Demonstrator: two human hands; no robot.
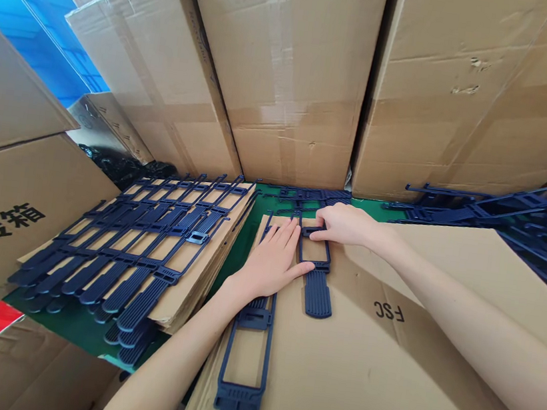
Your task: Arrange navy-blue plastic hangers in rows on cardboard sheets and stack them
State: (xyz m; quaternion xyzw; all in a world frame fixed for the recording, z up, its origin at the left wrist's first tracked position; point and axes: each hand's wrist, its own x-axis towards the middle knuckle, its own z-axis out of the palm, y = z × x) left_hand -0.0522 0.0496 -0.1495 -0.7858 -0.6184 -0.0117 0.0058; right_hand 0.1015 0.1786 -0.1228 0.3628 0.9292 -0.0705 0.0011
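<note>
My left hand (pixel 272 259) lies flat with its fingers stretched out, partly covering a dark blue plastic frame (pixel 267 352) on the cardboard sheets (pixel 370 386). Its thumb reaches to the side of a second dark blue plastic frame (pixel 318 293), which has a ribbed tongue at its near end. At the far end of that second frame, my right hand (pixel 341 223) has its thumb and bent fingers closed around the crosspiece. Both frames rest on the top sheet, side by side. What lies under my left palm is hidden.
On the left, rows of similar frames (pixel 149 229) overlap on another cardboard stack (pixel 197 282). More frames lie in a loose heap (pixel 518 217) at the right and in a small group (pixel 299 198) behind my hands. Large cartons (pixel 292 66) wall off the back of the green surface (pixel 243 245).
</note>
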